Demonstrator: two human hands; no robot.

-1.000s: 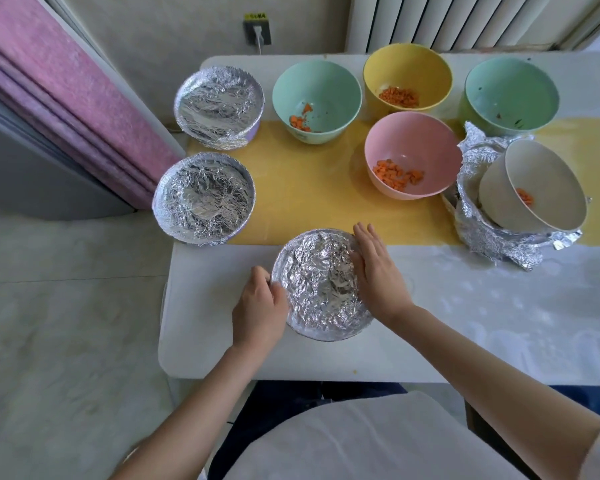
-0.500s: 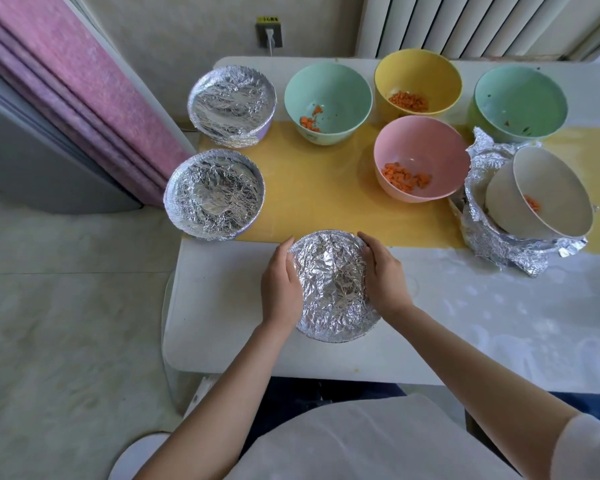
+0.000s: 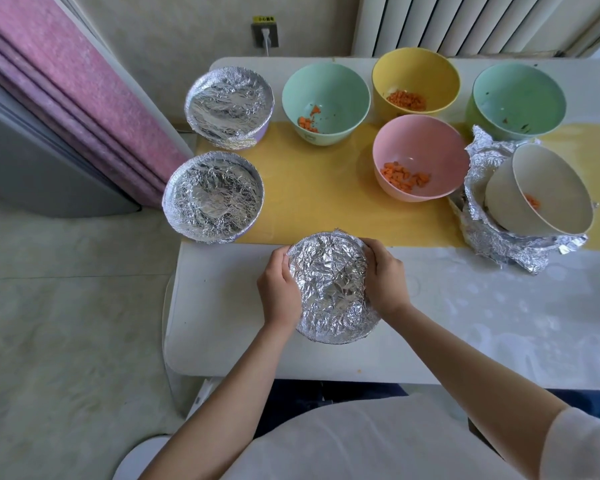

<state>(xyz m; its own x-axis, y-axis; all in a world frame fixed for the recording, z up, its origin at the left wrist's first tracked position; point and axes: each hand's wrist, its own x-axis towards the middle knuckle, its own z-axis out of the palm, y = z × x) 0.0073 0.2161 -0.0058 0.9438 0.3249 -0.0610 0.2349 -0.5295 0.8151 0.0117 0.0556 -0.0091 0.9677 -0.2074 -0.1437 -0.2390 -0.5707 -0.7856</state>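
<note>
A foil-covered bowl (image 3: 331,289) sits at the near middle of the white table (image 3: 482,323). My left hand (image 3: 278,289) grips its left rim, fingers curled over the foil edge. Gripping the right rim is my right hand (image 3: 386,278), its fingers wrapped over the far corner. The crinkled foil hides whatever is in the bowl.
Two more foil-covered bowls (image 3: 212,196) (image 3: 229,105) stand at the left on a yellow mat (image 3: 319,195). Mint (image 3: 325,102), yellow (image 3: 415,86), pink (image 3: 420,157) and green (image 3: 518,100) bowls stand behind, three holding carrot bits. A tilted white bowl (image 3: 548,192) lies in loose foil (image 3: 506,244), right.
My left hand moved from the bowl's lower left up onto its left rim, and both hands have closed tighter round the foil edge. The camera has shifted slightly.
</note>
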